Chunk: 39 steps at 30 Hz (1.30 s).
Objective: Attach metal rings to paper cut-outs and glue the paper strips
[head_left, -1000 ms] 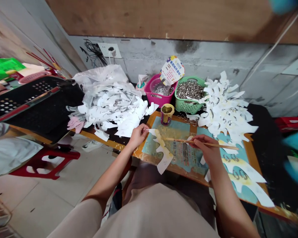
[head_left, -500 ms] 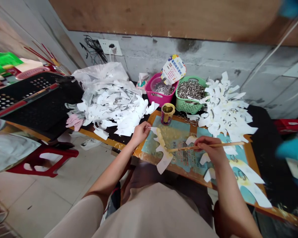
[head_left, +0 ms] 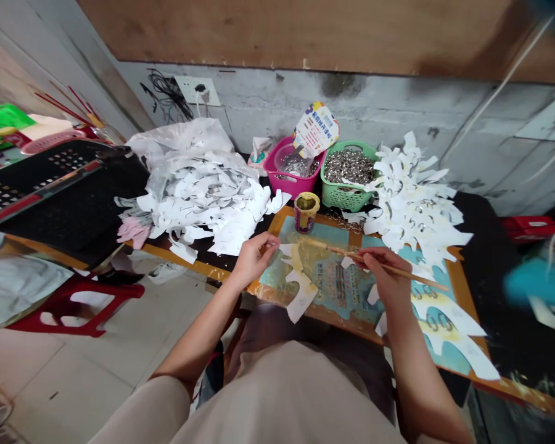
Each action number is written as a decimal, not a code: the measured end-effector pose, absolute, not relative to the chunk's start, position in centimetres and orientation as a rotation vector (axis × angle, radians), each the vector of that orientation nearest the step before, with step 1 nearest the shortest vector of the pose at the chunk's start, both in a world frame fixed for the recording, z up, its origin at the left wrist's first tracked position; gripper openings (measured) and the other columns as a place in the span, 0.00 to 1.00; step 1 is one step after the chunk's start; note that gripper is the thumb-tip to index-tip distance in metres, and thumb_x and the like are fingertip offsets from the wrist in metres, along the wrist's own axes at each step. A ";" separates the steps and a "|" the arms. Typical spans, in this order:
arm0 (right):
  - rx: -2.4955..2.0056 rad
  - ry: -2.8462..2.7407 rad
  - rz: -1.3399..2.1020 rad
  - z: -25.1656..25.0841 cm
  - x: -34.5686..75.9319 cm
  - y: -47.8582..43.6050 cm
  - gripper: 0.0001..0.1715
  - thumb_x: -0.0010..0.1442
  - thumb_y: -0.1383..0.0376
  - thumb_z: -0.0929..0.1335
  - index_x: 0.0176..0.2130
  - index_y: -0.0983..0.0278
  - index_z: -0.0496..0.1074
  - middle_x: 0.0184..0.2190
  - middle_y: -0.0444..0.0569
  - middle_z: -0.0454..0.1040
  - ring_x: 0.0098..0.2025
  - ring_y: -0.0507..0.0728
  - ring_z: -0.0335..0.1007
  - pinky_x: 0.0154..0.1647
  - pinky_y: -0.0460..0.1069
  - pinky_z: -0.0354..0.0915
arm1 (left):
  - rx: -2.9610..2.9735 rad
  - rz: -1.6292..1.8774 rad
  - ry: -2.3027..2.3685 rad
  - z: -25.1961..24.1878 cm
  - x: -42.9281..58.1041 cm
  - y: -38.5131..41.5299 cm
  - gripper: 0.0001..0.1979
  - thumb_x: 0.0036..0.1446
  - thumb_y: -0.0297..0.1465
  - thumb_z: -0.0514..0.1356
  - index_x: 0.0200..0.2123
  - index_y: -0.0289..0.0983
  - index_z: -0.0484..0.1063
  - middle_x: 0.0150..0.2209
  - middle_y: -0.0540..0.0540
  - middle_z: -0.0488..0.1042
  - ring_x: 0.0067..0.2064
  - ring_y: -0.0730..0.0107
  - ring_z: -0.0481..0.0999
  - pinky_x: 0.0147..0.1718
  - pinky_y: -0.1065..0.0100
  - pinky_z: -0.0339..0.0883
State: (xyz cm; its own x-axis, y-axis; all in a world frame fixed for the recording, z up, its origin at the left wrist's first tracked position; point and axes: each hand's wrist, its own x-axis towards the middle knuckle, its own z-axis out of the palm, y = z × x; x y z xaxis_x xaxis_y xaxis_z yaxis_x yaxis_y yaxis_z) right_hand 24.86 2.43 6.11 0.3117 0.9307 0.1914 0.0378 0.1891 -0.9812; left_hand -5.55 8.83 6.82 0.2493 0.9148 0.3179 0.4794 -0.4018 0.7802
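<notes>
On the stained board [head_left: 333,234] at the bench's [head_left: 513,296] near edge lies a wavy white cutout [head_left: 300,280], yellowish smear along its upper pt. L hand [head_left: 259,254] has thumb & fingers closed on cutout's top tip. R hand [head_left: 388,268] is clamped on a thin wooden stick [head_left: 340,251], held near-level; stick's far end pts L, nr cutout's upper R side. Can't tell if that end touches anything. Hands well apart, cutout btwn them.

Open tin [head_left: 304,219], crusty yellow rim, stands at board's back edge. Behind it: pink basket [head_left: 292,187] w/ clear tub & metal bits inside, plus green basket [head_left: 346,198] full of metal rings. Printed card [head_left: 316,131] sticks up at the pink one. Few loose rings [head_left: 346,223] R of tin. Big pile of white cutouts [head_left: 208,203] on L, w/ clear plastic bag [head_left: 180,142] behind. On R, heap of ringed cutouts [head_left: 419,206], yellow-smeared too.
</notes>
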 end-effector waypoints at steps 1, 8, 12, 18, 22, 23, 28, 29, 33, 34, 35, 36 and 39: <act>-1.216 -1.047 0.779 6.1 24.8 2.4 0.07 0.56 0.61 0.73 0.36 0.60 0.80 0.31 0.46 0.80 0.32 0.56 0.79 0.37 0.52 0.77 | 2.021 1.050 1.255 7.2 -5.6 8.5 0.07 0.61 0.33 0.58 0.35 0.36 0.73 0.32 0.48 0.76 0.33 0.70 0.74 0.33 0.70 0.67; -1.178 -0.862 0.618 6.2 26.3 1.0 0.08 0.54 0.62 0.74 0.35 0.63 0.80 0.29 0.46 0.79 0.29 0.55 0.78 0.34 0.51 0.77 | 2.121 1.244 1.105 11.1 -6.1 5.5 0.04 0.61 0.29 0.60 0.36 0.36 0.75 0.35 0.46 0.79 0.36 0.69 0.78 0.39 0.69 0.71; -1.124 -0.745 0.609 6.2 27.4 -0.5 0.06 0.52 0.65 0.75 0.33 0.64 0.79 0.28 0.47 0.79 0.28 0.55 0.77 0.31 0.50 0.76 | 2.093 1.406 0.909 14.6 -7.3 3.1 0.04 0.58 0.24 0.64 0.37 0.37 0.77 0.34 0.45 0.80 0.37 0.66 0.79 0.38 0.66 0.73; -1.057 -0.623 0.609 6.2 28.7 -2.3 0.06 0.49 0.67 0.75 0.32 0.65 0.79 0.28 0.47 0.79 0.28 0.55 0.78 0.29 0.50 0.75 | 2.082 1.422 0.794 17.8 -10.2 3.6 0.03 0.56 0.26 0.66 0.34 0.39 0.80 0.30 0.46 0.79 0.33 0.65 0.80 0.33 0.64 0.73; -1.075 -0.601 0.636 5.9 28.7 -2.8 0.06 0.49 0.67 0.74 0.32 0.64 0.79 0.28 0.46 0.79 0.28 0.56 0.77 0.28 0.50 0.75 | 2.011 1.109 0.984 15.2 -9.7 9.4 0.13 0.55 0.35 0.68 0.43 0.39 0.77 0.33 0.46 0.79 0.34 0.65 0.80 0.35 0.65 0.73; -1.079 -0.601 0.639 5.8 28.6 -2.8 0.06 0.49 0.67 0.74 0.32 0.64 0.79 0.28 0.46 0.79 0.28 0.56 0.77 0.28 0.50 0.75 | 1.993 1.006 0.974 13.8 -9.3 11.3 0.19 0.54 0.37 0.68 0.49 0.40 0.73 0.33 0.46 0.79 0.35 0.65 0.80 0.36 0.65 0.73; -1.078 -0.605 0.640 5.4 28.9 -3.2 0.06 0.50 0.68 0.75 0.32 0.65 0.79 0.29 0.47 0.79 0.28 0.55 0.78 0.28 0.49 0.75 | 1.938 0.799 1.108 6.2 -7.8 20.1 0.20 0.51 0.36 0.64 0.47 0.37 0.68 0.29 0.49 0.77 0.31 0.70 0.78 0.36 0.69 0.70; -1.080 -0.605 0.633 5.4 29.0 -3.3 0.06 0.50 0.68 0.75 0.32 0.65 0.79 0.29 0.47 0.79 0.28 0.56 0.78 0.29 0.50 0.75 | 1.945 0.791 1.136 5.1 -7.7 21.3 0.17 0.51 0.35 0.64 0.43 0.36 0.69 0.29 0.49 0.77 0.31 0.70 0.77 0.35 0.69 0.70; -1.096 -0.620 0.579 5.6 29.5 -3.6 0.06 0.50 0.67 0.75 0.33 0.65 0.79 0.28 0.47 0.79 0.28 0.57 0.78 0.28 0.51 0.75 | 1.959 0.846 1.272 2.5 -7.3 24.1 0.10 0.49 0.31 0.61 0.36 0.36 0.70 0.27 0.49 0.75 0.27 0.71 0.74 0.33 0.69 0.68; -1.100 -0.624 0.573 5.7 29.5 -3.6 0.06 0.51 0.66 0.75 0.33 0.65 0.79 0.28 0.47 0.78 0.28 0.57 0.77 0.28 0.52 0.75 | 1.963 0.862 1.310 2.3 -7.1 24.5 0.08 0.49 0.30 0.61 0.35 0.35 0.70 0.27 0.49 0.75 0.27 0.71 0.74 0.32 0.68 0.68; -1.102 -0.627 0.573 5.8 29.5 -3.5 0.06 0.51 0.66 0.75 0.33 0.65 0.79 0.28 0.47 0.78 0.27 0.57 0.77 0.27 0.51 0.75 | 1.969 0.875 1.344 2.2 -6.9 24.8 0.07 0.50 0.29 0.60 0.34 0.35 0.70 0.27 0.49 0.75 0.27 0.70 0.74 0.33 0.68 0.68; -1.104 -0.631 0.577 5.8 29.4 -3.5 0.06 0.51 0.66 0.75 0.33 0.65 0.79 0.28 0.47 0.78 0.27 0.57 0.77 0.27 0.51 0.75 | 1.978 0.886 1.374 2.2 -6.8 25.0 0.06 0.50 0.29 0.60 0.34 0.35 0.71 0.28 0.48 0.75 0.28 0.69 0.74 0.34 0.67 0.68; -1.103 -0.634 0.592 5.9 29.0 -3.1 0.07 0.50 0.67 0.75 0.33 0.65 0.79 0.28 0.47 0.79 0.27 0.57 0.77 0.27 0.51 0.75 | 2.011 0.934 1.435 2.8 -6.7 24.1 0.09 0.53 0.30 0.60 0.39 0.36 0.72 0.36 0.44 0.77 0.37 0.63 0.77 0.41 0.63 0.69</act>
State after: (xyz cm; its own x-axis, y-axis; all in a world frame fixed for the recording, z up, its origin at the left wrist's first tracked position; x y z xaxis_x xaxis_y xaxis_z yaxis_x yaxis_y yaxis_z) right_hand 29.01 -3.08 5.90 0.6816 0.7120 0.1687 -0.1202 0.3363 -0.9340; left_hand -6.74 24.07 2.83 0.2107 0.9463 0.2452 0.6072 -0.3233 0.7258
